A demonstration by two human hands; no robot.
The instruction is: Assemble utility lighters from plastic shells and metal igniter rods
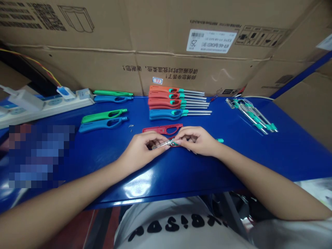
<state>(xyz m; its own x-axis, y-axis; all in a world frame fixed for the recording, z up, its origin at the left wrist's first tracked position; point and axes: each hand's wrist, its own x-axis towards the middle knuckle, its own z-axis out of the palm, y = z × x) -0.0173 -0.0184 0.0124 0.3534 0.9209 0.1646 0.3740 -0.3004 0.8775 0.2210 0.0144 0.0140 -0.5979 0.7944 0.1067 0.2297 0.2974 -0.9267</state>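
Note:
My left hand pinches a small clear tube with a metal end, like a lighter's fuel tank, held tilted over the blue table. Meeting it there, my right hand has thumb and finger closed at the tank's metal end, on a small teal part. Beneath the hands lies a second red piece, mostly covered. A teal tip pokes out beyond my right wrist. Just behind my fingers rests an open red lighter handle half. Two or more tiny metal bits lie to its left.
Several long-nosed lighters in orange, red and blue lie in a row at the back. Green and blue handle shells are left of them. Metal rods with teal parts lie at right. A power strip and cardboard border the table.

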